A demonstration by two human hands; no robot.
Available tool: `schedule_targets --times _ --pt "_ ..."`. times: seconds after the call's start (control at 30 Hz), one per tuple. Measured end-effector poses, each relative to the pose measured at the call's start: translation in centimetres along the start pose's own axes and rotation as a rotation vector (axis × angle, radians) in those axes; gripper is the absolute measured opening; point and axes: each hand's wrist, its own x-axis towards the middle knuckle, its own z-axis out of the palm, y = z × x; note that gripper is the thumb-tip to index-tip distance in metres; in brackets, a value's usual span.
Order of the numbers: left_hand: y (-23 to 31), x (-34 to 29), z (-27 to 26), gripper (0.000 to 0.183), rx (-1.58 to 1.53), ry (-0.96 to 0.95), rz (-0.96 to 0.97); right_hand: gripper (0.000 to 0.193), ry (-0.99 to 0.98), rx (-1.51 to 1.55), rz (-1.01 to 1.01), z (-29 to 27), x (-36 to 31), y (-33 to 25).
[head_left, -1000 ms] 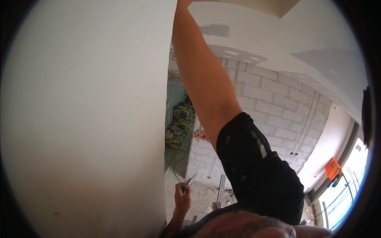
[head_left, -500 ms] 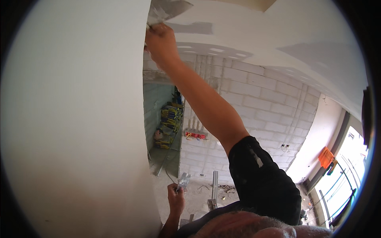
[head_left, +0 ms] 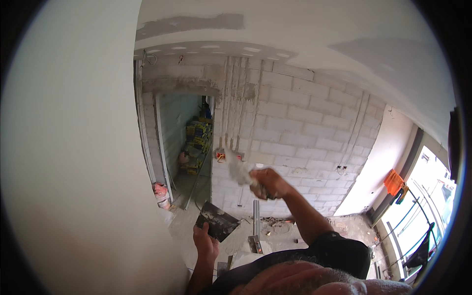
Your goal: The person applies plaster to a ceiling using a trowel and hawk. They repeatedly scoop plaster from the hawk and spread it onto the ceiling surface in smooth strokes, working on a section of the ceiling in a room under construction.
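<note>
Low in front of me, my left hand (head_left: 206, 241) grips a dark, rectangular flat blade (head_left: 217, 222) by its lower edge, its thumb lying on the face. Pale smears of filler show on that face. To the right and higher, my right hand (head_left: 269, 183) is closed round the handle of a putty knife (head_left: 239, 171). Its pale blade points up and left, smeared by motion. The two tools are apart. A smooth, pale wall (head_left: 73, 147) fills the left side, touched by neither hand.
Ahead stands a bare block wall (head_left: 305, 113) with red socket boxes (head_left: 221, 156) and a doorway showing stacked bags (head_left: 198, 142). Overhead, the ceiling (head_left: 295, 24) has grey patches. An orange cloth (head_left: 394, 182) hangs by the bright window. A metal profile (head_left: 256, 219) rises near my body.
My right hand has come down from the top of the pale wall with the putty knife. The left hand's blade has turned and shows its dark face. My view has shifted a little.
</note>
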Motion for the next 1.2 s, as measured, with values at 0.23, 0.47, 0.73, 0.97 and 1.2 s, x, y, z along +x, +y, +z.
schedule_targets --times 0.23,0.47,0.73,0.97,1.2 --pt "-0.5 0.1 0.1 0.033 -0.226 -0.195 -0.084 0.052 -0.152 -0.047 0.263 0.7 -2.4 10.5" --pt "0.0 -0.1 1.4 0.035 -0.108 -0.145 -0.114 0.058 -0.205 -0.250 0.271 0.9 -3.2 12.2" --pt "0.0 0.2 0.5 0.040 0.003 -0.071 -0.106 0.046 -0.010 -0.522 0.149 -4.0 -2.5 16.2" --pt "-0.2 -0.8 1.5 0.039 -0.057 -0.010 0.115 0.026 0.652 0.003 -0.009 -7.5 -5.5 15.9" --pt "-1.1 -0.3 2.1 0.044 -0.006 0.054 0.254 0.009 0.532 -0.535 -0.344 -0.3 -7.5 12.7"
